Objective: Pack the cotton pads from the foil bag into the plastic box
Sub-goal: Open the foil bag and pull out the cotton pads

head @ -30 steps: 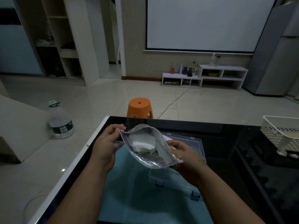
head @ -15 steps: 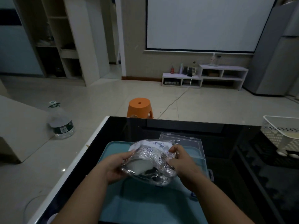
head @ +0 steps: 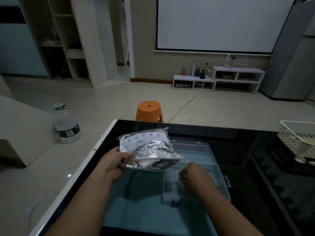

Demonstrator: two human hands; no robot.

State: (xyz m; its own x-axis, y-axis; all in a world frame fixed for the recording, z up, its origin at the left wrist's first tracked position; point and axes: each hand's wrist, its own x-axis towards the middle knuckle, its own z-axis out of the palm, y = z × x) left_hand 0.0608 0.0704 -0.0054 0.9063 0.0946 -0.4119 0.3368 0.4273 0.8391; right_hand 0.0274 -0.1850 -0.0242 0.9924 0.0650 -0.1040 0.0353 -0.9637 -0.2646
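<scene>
Presently | risk: left hand (head: 115, 161) grips foil bag (head: 148, 149) by its left edge only, aloft over the mat (head: 136, 212); it may sag, spilling cotton pads (head: 146, 163) short of plastic box (head: 215, 169) | bag's long axis left-right, mouth seemingly nearward | right hand (head: 193, 176) curled over box, contents indiscernible

- the foil bag (head: 148, 150) is shiny silver, with a white strip and small round blue marks on it.
- a cotton pad (head: 146, 163) inside it looks white.
- the plastic box (head: 204, 150) is see-through, with a dark blue clip (head: 175, 200).
- the mat (head: 144, 210) is light blue-green.
- the tabletop (head: 247, 150) is shiny black with a white edge.
- the stool (head: 149, 110) is orange.
- the basket (head: 296, 133) is white with rows of little holes.
</scene>
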